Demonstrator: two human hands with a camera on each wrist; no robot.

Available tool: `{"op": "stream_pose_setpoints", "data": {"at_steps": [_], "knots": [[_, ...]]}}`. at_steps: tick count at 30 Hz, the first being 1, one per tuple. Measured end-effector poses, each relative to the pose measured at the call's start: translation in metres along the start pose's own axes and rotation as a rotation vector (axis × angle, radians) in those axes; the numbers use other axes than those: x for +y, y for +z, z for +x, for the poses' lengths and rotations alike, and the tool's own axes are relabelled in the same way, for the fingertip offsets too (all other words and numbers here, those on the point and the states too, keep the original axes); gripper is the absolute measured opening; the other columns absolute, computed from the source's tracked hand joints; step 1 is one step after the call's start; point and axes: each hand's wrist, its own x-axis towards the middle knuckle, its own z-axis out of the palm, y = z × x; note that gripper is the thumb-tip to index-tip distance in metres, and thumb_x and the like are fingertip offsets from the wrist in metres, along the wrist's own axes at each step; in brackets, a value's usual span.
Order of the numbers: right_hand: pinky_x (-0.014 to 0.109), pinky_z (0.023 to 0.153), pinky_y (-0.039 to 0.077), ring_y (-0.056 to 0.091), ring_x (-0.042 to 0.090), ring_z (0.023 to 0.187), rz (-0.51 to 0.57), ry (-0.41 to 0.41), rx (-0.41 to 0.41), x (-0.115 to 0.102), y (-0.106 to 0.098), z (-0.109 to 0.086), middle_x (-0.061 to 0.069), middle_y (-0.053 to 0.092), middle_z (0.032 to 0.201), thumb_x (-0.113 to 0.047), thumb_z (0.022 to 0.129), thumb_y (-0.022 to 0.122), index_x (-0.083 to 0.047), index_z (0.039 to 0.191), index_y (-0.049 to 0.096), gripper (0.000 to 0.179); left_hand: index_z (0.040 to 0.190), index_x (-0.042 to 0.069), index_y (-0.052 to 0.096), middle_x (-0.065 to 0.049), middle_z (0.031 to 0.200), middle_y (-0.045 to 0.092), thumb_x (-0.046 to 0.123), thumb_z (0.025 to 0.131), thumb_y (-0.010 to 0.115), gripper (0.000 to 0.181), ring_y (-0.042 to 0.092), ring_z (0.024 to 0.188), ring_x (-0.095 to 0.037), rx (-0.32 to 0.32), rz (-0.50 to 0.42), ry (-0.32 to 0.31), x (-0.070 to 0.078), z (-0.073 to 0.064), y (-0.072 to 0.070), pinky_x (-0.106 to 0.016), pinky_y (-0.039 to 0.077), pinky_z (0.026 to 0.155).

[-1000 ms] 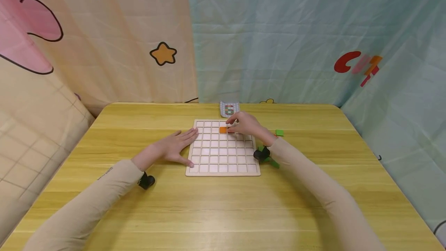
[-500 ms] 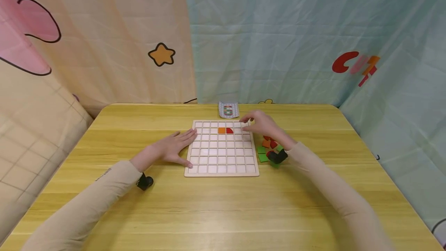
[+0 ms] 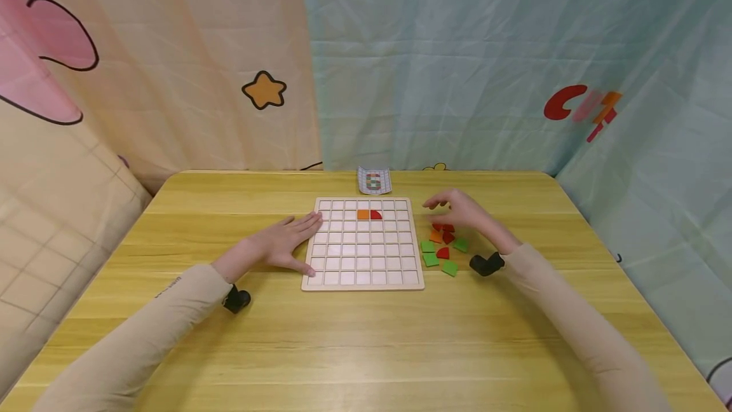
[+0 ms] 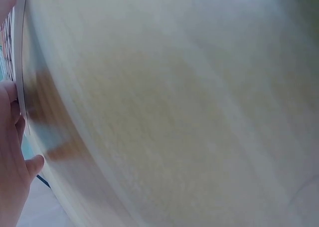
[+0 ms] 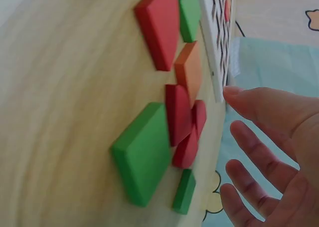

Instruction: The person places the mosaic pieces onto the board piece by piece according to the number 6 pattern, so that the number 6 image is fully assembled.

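Note:
A pale wooden grid board (image 3: 363,287) lies mid-table in the head view. My left hand (image 3: 286,241) rests at its left edge, fingers spread over the rim. In the grid's second row from the far side, an orange square tile (image 3: 363,214) sits beside a red quarter-round tile (image 3: 375,215). Right of the board, my right hand (image 3: 460,210) hovers at the far end of a loose group of tiles, its fingers apart and holding nothing. That group includes green tiles (image 3: 431,260), red tiles (image 3: 443,253) and an orange tile (image 3: 436,236). In the right wrist view, a thick green tile (image 5: 144,157) lies near red ones.
Behind the board, a small card (image 3: 374,181) with a coloured grid pattern lies near the table's far edge. Patterned curtains (image 3: 457,81) hang around the wooden table (image 3: 354,348). Each wrist carries a black camera mount (image 3: 487,264).
My right hand lets go of the red quarter-round tile in the grid and moves right, off the board, to the loose tiles. My left hand keeps its place.

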Motion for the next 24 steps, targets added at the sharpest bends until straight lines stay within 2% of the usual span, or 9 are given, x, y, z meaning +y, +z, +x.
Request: {"op": "stream_pose_setpoints", "data": {"at_steps": [6, 11, 24], "knots": [[0.049, 0.092, 0.050, 0.060, 0.030, 0.106, 0.044, 0.086, -0.021, 0.012, 0.000, -0.010, 0.014, 0.068, 0.115, -0.014, 0.086, 0.072, -0.004, 0.120, 0.067, 0.036, 0.155, 0.006, 0.004, -0.012, 0.163, -0.001, 0.076, 0.078, 0.054, 0.115, 0.004, 0.151, -0.028, 0.010, -0.003, -0.003, -0.002, 0.000, -0.001, -0.056, 0.011, 0.120], [0.047, 0.091, 0.051, 0.061, 0.029, 0.104, 0.063, 0.132, -0.020, 0.020, 0.002, -0.011, 0.013, 0.069, 0.112, -0.013, 0.085, 0.073, -0.006, 0.120, 0.067, 0.036, 0.155, 0.007, 0.004, -0.011, 0.163, -0.002, 0.076, 0.079, 0.053, 0.115, 0.004, 0.151, -0.028, 0.006, 0.008, -0.006, -0.004, 0.000, -0.001, -0.055, 0.011, 0.120], [0.048, 0.091, 0.050, 0.061, 0.031, 0.105, 0.057, 0.067, -0.021, 0.023, 0.011, -0.008, 0.016, 0.069, 0.114, -0.009, 0.084, 0.073, -0.003, 0.117, 0.068, 0.035, 0.155, 0.007, 0.004, -0.011, 0.163, -0.003, 0.078, 0.078, 0.051, 0.115, 0.003, 0.151, -0.029, -0.006, -0.008, -0.003, 0.000, 0.000, 0.000, -0.056, 0.010, 0.120]]}}
